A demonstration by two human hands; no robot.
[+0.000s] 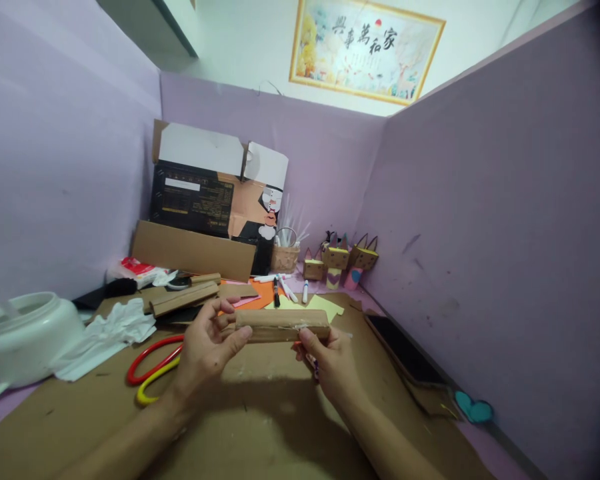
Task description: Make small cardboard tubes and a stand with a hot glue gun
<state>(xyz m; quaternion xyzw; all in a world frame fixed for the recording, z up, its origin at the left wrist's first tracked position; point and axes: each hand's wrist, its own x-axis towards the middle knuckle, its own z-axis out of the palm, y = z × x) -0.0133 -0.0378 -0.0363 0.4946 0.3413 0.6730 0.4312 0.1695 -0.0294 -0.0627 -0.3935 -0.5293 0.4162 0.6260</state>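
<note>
Holding: both hands grip the cardboard block [283, 325] — it hangs level, just above the brown cardboard sheet [260, 427].
Left hand [205, 353]: fingers curled round the block's left end, thumb on the front face, gripping.
Right hand [330, 363]: fingers closed on the block's right end, pinching it from beneath.
Left of the block: red and yellow loops [153, 373], crumpled white paper [115, 327], a white pot [25, 333] further out.
Behind the block: markers [287, 288] on orange paper, an open box [200, 200] beyond.
Right of the block: a dark flat slab [405, 350] — near the purple wall.
</note>
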